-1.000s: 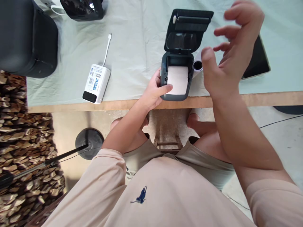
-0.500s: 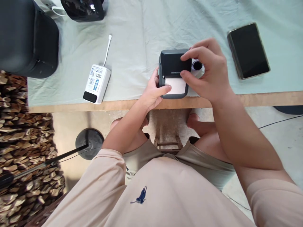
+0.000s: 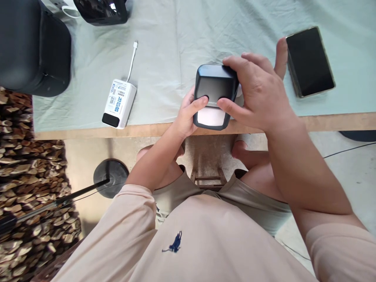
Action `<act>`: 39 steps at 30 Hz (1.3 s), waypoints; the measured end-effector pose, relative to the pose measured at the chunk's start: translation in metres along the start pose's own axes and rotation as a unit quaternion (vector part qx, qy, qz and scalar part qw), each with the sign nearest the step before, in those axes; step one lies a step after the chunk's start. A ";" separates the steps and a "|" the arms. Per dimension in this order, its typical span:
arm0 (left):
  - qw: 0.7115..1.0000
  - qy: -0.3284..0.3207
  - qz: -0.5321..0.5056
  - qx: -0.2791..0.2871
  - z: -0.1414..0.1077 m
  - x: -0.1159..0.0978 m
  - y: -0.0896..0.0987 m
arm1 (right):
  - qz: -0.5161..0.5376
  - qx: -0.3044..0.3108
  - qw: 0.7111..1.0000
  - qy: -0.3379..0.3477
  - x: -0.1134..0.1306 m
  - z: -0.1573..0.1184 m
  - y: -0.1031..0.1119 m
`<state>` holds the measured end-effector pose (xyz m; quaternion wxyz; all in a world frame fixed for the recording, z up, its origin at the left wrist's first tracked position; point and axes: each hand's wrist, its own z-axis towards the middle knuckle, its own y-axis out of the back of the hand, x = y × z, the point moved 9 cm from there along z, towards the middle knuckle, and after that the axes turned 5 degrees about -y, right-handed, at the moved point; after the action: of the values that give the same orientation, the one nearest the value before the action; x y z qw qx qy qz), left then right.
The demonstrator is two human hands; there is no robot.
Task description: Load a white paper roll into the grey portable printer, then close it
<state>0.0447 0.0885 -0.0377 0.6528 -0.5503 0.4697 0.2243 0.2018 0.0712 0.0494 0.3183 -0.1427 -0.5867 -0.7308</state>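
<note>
A dark, rounded handheld label printer (image 3: 216,88) with a white panel low on its front is held above the table's front edge. My left hand (image 3: 189,113) is closed round its left side, thumb pressed on the front face. On the right side, my right hand (image 3: 258,90) grips the printer, with fingertips at the top corner and thumb on the front near the small lettering. Its little finger sticks out towards a black-screened tablet (image 3: 310,62). A white round thing behind the printer is almost wholly hidden by my right hand.
A white power bank (image 3: 125,103) with a short cable lies left of my hands. Farther left stand a black case (image 3: 35,51) and a glossy black device (image 3: 101,9). Below the wooden table edge (image 3: 141,131) are a round black stand base (image 3: 111,178) and stacked firewood (image 3: 29,176).
My right hand has moved from a loose pinch at the upper front to a grip on the printer's right side. The printer has tilted and shifted slightly towards me. My left thumb has moved up.
</note>
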 end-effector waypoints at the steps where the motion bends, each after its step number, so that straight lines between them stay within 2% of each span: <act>1: 1.000 0.000 -0.003 -0.001 -0.001 0.000 0.000 | -0.003 0.002 1.000 -0.001 0.003 -0.001 0.000; 5: 1.000 -0.003 -0.013 0.002 -0.001 -0.001 0.000 | -0.014 0.007 1.000 -0.008 0.009 -0.002 -0.001; 14: 1.000 0.006 -0.005 -0.002 0.003 0.000 0.003 | 0.006 0.029 1.000 -0.011 0.004 0.000 -0.007; 17: 1.000 0.005 -0.016 0.001 0.003 -0.001 0.001 | -0.001 0.014 1.000 -0.015 0.005 0.000 -0.006; 21: 0.999 0.027 -0.029 -0.032 0.005 -0.002 -0.001 | -0.022 -0.017 0.999 -0.021 0.003 0.000 -0.006; 24: 0.994 0.074 -0.034 -0.079 0.005 0.002 0.003 | -0.020 -0.013 1.000 -0.016 -0.001 0.000 -0.008; 27: 0.988 0.086 -0.043 -0.118 0.006 0.004 0.009 | -0.003 -0.001 1.000 -0.012 -0.007 0.001 -0.010; 33: 0.984 0.084 -0.075 -0.137 0.006 0.002 0.009 | 0.012 0.005 0.999 -0.030 -0.004 0.002 -0.009; 39: 0.979 0.118 -0.100 -0.135 0.004 0.000 0.001 | 0.038 0.055 0.996 -0.063 0.000 0.006 -0.009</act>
<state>0.0453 0.0925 -0.0383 0.5319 -0.7002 0.4511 0.1525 0.1957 0.0775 0.0442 0.3153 -0.1927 -0.6393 -0.6744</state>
